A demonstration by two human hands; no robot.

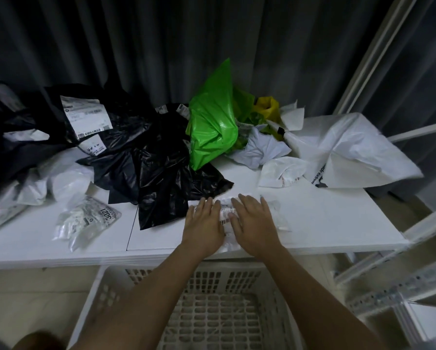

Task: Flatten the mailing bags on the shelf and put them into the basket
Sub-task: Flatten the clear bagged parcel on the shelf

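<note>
We press our left hand (203, 224) and right hand (252, 221), fingers straight, side by side on 1 white mailing bag (227, 213); basket (95, 294) sits below our hands.

Glossy crinkled plastic mailing bags (161, 157)

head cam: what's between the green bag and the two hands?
In the head view, mostly bare white shelf, with the corner of the crumpled black bag reaching in from the left. The green bag sits behind it; the left hand and right hand press a small clear mailing bag.
</note>
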